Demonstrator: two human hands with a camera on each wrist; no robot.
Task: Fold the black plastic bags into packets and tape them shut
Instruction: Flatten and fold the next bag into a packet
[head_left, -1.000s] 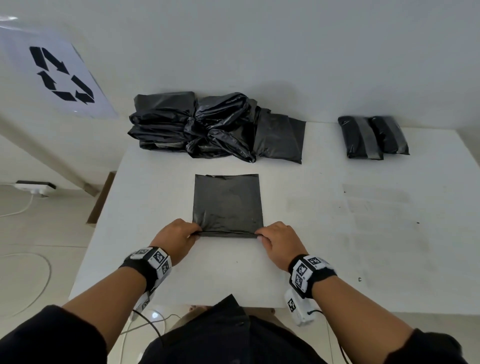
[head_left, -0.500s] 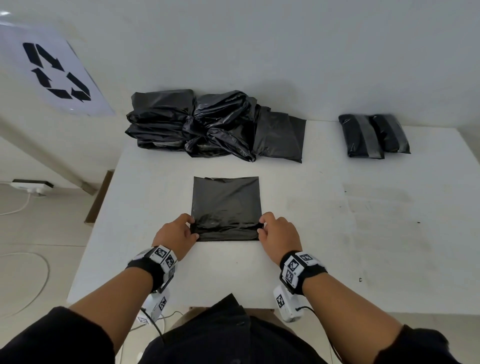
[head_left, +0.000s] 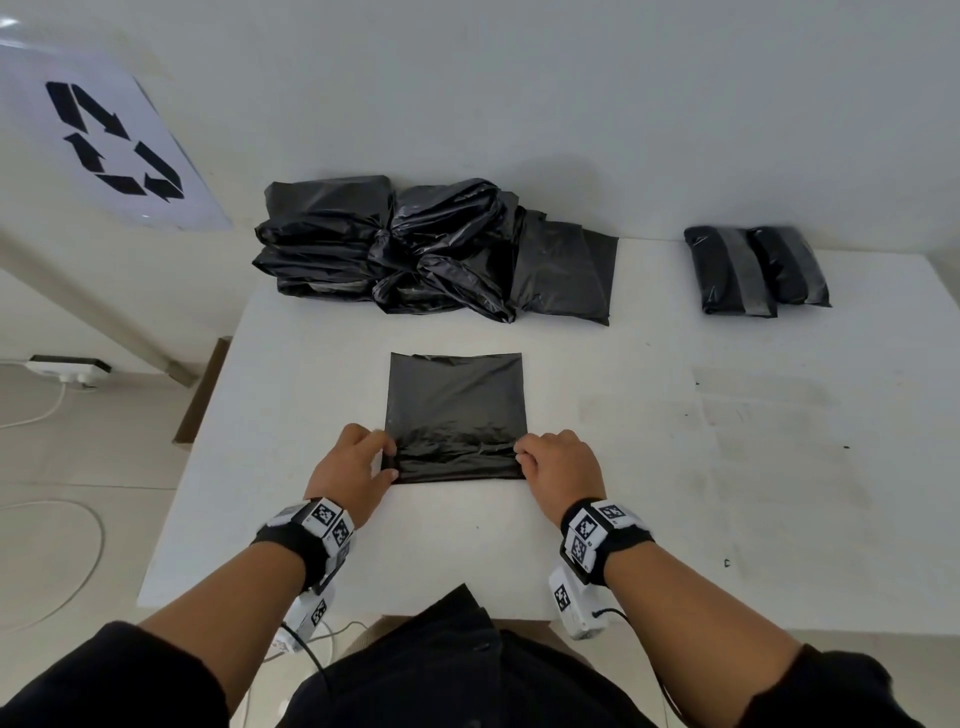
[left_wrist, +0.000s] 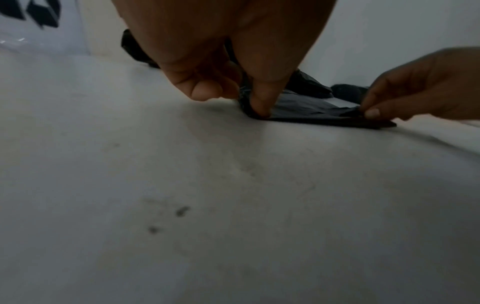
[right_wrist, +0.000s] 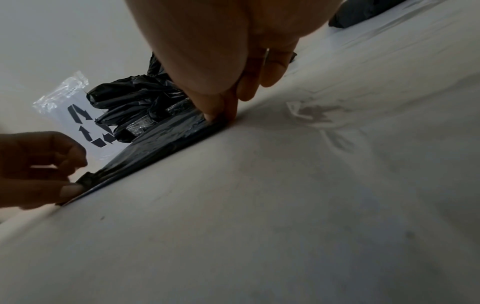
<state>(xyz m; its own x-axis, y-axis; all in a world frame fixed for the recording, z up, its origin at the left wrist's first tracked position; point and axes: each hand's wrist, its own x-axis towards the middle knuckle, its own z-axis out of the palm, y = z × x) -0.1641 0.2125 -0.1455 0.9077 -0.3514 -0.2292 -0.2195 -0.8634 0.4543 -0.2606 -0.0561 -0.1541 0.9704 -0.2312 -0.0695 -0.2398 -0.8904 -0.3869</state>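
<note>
Black bag (head_left: 456, 410) lying flat on the bench (head_left: 675, 467).
I am pinching its rolled near edge with left hand (head_left: 353, 467) and right hand (head_left: 558, 467) fingers.

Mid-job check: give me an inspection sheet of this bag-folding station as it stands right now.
Surface: white table, scuffed and marked on its right part.
Job's things: flat black bag in the middle, its near edge rolled up; heap of unfolded bags at the back; two taped packets back right. No tape roll seen.
Clutter: nothing seen on the table.
Grippers: left hand and right hand each pinch one end of the rolled edge.
Cables: wire from each wrist camera; power strip and white cord on the floor, left.
Surroundings: white wall; recycling sign upper left.
</note>
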